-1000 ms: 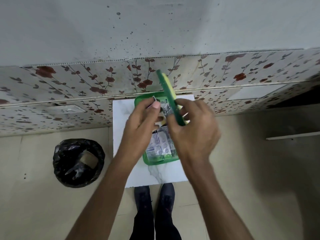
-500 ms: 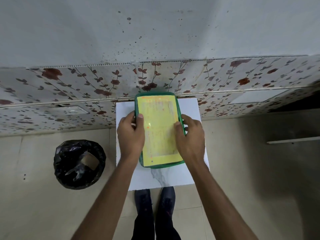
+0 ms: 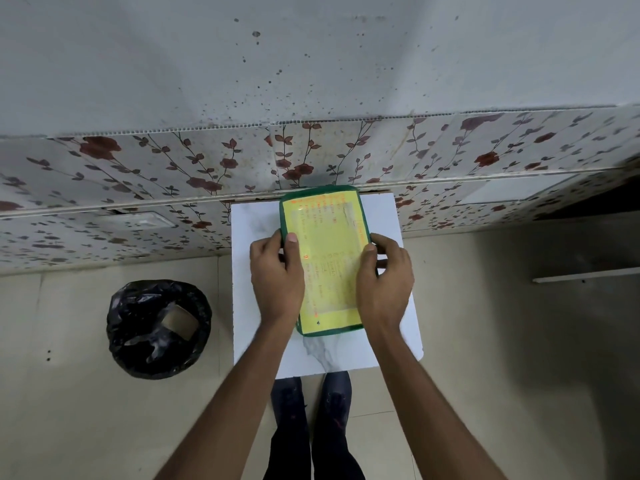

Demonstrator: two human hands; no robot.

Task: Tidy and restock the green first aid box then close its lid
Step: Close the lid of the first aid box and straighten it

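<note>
We see the green first aid box (image 3: pixel 327 261) mid-surface (image 3: pixel 256 220), lid on, long axis 12-to-6. Left hand (image 3: pixel 277 278) clamps its 9 o'clock edge, right hand (image 3: pixel 384 282) its 3 o'clock edge; pressing down likely remains.

bare tabletop (image 3: pixel 256 220) lies along its left and near edges; the box (image 3: pixel 325 261) crowds the wall (image 3: pixel 311 157) at the far edge.
</note>
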